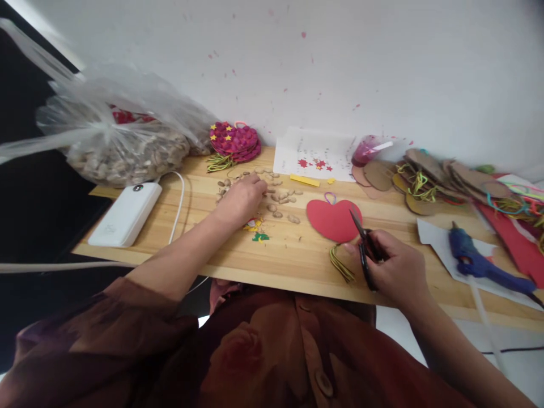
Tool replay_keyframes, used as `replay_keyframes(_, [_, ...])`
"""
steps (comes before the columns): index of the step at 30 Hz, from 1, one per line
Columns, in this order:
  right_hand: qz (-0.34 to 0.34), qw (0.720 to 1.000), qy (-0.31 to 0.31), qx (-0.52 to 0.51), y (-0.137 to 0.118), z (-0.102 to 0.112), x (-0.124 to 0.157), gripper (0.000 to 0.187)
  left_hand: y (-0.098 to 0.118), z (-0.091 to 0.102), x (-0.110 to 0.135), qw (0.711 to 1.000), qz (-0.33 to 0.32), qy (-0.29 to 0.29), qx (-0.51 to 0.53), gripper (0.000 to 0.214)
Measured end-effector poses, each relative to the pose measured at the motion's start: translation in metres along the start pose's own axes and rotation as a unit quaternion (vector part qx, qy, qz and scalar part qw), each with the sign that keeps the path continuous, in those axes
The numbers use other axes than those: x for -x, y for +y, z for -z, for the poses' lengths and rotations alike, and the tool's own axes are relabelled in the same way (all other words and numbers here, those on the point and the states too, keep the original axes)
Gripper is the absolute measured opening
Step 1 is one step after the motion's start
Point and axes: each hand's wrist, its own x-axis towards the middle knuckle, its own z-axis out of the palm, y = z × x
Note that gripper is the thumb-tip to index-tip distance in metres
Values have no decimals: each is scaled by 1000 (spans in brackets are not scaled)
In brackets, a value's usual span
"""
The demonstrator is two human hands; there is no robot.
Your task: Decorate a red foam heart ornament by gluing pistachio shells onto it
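My right hand is closed around the handles of black scissors, their blades pointing away from me over a red heart-shaped card. The card has a purple loop at its top and a green string tassel at its lower edge, beside my right fingers. My left hand reaches down among small tan nut shells spread on the table. Its fingers are curled together, and whatever they pinch is hidden. Yellow and green scraps lie just below that hand.
A plastic bag of shells and a white power bank with a cable stand at left. Behind are a finished magenta decoration and paper with red stars. Cardboard shapes and a blue glue gun lie at right.
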Motion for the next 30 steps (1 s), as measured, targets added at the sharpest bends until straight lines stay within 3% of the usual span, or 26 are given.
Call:
replay_keyframes(6, [-52,998,7,-23,14,-1,-3,43,-8,11,13,996,20,5,83,28])
replay_keyframes(11, [-99,990,-5,-95,23,-1,-15,41,-14,28,18,979,130,86,130,25])
replay_keyframes(16, [-152,974,39,-162,22,-2,-28,36,-24,46,25,976,176,60,117,21])
replay_keyframes(19, [-170,968,53,-175,23,-3,-31,28,-30,48,30,982,146,34,111,22])
replay_keyframes(26, [-177,964,43,-196,24,-6,-33,28,-31,30,28,993,-27,-49,107,24])
replay_keyframes(30, [-137,976,42,-167,25,-11,-33,34,-28,28,25,994,-38,-61,84,24])
